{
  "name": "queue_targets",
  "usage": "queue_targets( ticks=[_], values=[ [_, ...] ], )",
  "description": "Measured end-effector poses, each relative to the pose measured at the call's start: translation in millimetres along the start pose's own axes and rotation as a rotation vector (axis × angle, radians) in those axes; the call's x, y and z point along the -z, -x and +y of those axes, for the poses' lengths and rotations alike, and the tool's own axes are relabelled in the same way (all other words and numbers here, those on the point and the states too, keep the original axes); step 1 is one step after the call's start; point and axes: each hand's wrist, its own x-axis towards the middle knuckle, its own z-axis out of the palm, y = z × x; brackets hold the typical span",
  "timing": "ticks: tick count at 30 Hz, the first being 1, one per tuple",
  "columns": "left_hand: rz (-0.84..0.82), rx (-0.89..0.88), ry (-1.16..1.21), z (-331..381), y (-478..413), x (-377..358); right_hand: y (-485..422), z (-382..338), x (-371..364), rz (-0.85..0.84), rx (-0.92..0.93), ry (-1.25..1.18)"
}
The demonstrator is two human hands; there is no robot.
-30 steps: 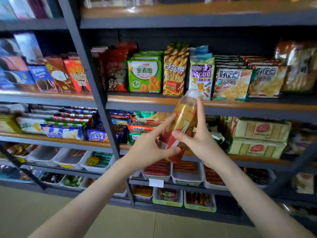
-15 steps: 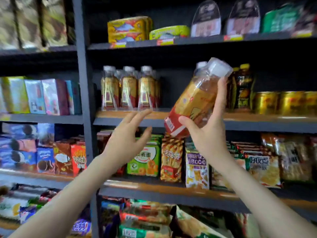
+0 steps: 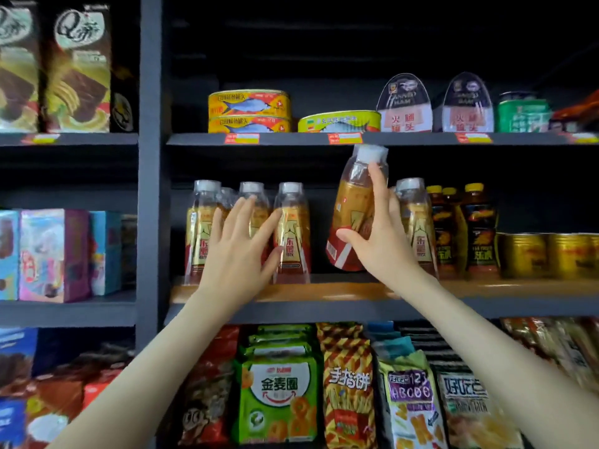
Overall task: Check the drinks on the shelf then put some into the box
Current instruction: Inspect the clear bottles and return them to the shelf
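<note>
My R hand [image 3: 382,251] grips tilted drink btl [image 3: 353,202] over shelf [image 3: 324,291] gap, L hand [image 3: 240,247] flat, fingers spread, on row btls [image 3: 295,222]; recommend uprighting it, base down first, L steadying neighbours.

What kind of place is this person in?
Probably a small grocery or convenience store: price tags, rows of identical drink bottles, stacked fish tins above, snack packets below.

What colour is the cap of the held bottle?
The cap is white; head view shows it best.
</note>
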Motion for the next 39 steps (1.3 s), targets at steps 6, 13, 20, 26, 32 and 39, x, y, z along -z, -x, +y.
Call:
queue_targets(
  ticks=[6,13,20,26,32,39],
  values=[
    [-0.043,-0.035,0.036,-17.3,-14.1,-22.4,-9.9,7.6,-19.9,-0.179,-0.097,0.136],
    [-0.061,-0.080,0.029,-27.7,-22.0,-41.4,-35.2,33.3,-44.0,-0.315,-0.313,0.202],
    [-0.066,-0.272,-0.059,-38.9,-38.5,-46.3,-65.3,57.8,-66.1,-0.433,-0.473,0.322],
    [-0.074,-0.338,-0.093,-47.5,-40.0,-53.1,-77.9,75.1,-79.3,-0.491,-0.394,0.688],
    [-0.071,-0.340,-0.081,-46.1,-39.1,-55.3,-90.8,78.0,-80.5,-0.645,-0.263,0.866],
    [-0.058,-0.336,-0.080,-45.0,-38.0,-58.4,-95.9,102.4,-85.9,-0.639,-0.281,0.859]
  ],
)
